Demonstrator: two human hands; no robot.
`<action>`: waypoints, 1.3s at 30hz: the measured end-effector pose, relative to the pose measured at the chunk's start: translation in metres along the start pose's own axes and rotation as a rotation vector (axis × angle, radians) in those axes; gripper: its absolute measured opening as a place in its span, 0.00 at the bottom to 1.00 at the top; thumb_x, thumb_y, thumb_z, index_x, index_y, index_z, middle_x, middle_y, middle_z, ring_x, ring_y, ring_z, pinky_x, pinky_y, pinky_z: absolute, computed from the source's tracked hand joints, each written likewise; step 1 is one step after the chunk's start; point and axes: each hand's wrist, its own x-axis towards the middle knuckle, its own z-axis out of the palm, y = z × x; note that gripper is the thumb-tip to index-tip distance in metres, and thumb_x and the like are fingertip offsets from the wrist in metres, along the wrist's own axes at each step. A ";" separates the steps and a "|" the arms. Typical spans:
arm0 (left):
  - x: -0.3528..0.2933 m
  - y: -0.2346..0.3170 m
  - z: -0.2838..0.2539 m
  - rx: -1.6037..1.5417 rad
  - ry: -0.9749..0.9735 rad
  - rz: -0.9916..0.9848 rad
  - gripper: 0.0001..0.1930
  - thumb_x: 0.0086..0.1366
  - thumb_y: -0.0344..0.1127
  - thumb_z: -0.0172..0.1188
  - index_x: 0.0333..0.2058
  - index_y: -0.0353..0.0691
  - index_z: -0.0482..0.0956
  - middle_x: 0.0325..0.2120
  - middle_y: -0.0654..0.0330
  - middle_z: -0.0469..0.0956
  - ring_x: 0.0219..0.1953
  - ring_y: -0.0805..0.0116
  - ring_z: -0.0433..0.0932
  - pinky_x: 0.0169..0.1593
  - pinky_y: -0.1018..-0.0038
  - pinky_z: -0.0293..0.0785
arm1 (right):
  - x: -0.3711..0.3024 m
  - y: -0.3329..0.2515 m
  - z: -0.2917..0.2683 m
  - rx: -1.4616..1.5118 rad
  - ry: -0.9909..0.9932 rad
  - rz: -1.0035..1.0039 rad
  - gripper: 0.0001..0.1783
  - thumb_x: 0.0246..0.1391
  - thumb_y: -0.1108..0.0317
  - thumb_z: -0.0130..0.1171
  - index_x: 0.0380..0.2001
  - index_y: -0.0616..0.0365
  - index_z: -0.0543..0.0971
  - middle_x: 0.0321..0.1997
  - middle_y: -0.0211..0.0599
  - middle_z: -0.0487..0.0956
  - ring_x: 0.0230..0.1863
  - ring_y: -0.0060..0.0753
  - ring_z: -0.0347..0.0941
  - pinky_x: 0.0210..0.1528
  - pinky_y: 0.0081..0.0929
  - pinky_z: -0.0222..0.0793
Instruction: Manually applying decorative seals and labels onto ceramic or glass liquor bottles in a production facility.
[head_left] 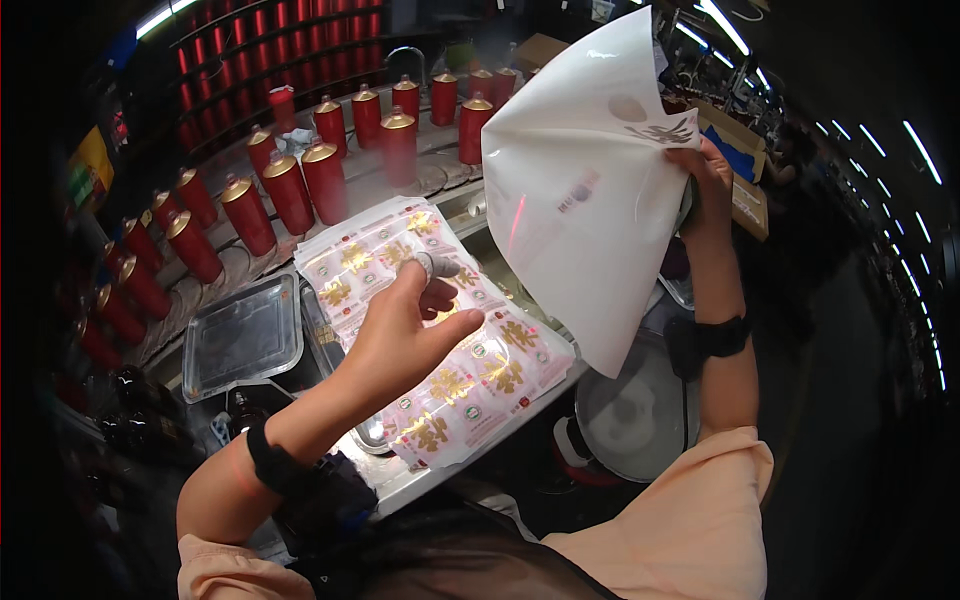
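Observation:
My right hand [708, 180] is raised at the upper right, its fingers closed on the edge of a large white sheet [580, 240]. The sheet hangs bent and slanting, with a little dark print showing faintly on it. Over a stack of printed sheets [470, 385], my left hand [405, 325] holds nothing, its thumb stretched out and its fingers partly bent. A pale wrap covers one of its fingers. The stack bears gold characters and pink patterns on a light ground. Whether the left hand touches the top sheet, I cannot tell.
Several red bottles [290, 195] with gold tops stand along a curved conveyor [440, 180] beyond the stack. A clear plastic tray [243, 335] lies left of it. At the right is a round pot [637, 405] with cloudy contents. Cardboard boxes [748, 205] stand farther right.

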 end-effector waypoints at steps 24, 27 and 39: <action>0.025 -0.042 0.062 -0.714 0.108 -0.420 0.22 0.63 0.26 0.63 0.52 0.30 0.64 0.37 0.50 0.79 0.35 0.62 0.84 0.39 0.69 0.85 | -0.052 0.012 0.027 0.070 0.056 0.116 0.05 0.49 0.78 0.59 0.31 0.60 0.80 0.29 0.28 0.79 0.28 0.19 0.74 0.34 0.17 0.69; 0.018 -0.049 0.056 -0.689 0.086 -0.449 0.20 0.62 0.25 0.62 0.51 0.32 0.66 0.33 0.54 0.78 0.32 0.65 0.83 0.36 0.72 0.84 | -0.048 0.006 0.012 0.067 0.091 0.082 0.05 0.49 0.79 0.58 0.31 0.61 0.80 0.30 0.31 0.81 0.28 0.20 0.75 0.33 0.17 0.70; -0.024 -0.029 -0.006 -0.611 0.045 -0.540 0.21 0.61 0.29 0.64 0.51 0.37 0.69 0.31 0.57 0.79 0.28 0.70 0.79 0.31 0.76 0.77 | -0.076 -0.044 -0.112 -0.063 0.333 -0.100 0.07 0.48 0.80 0.57 0.32 0.63 0.80 0.30 0.34 0.80 0.29 0.24 0.75 0.37 0.19 0.71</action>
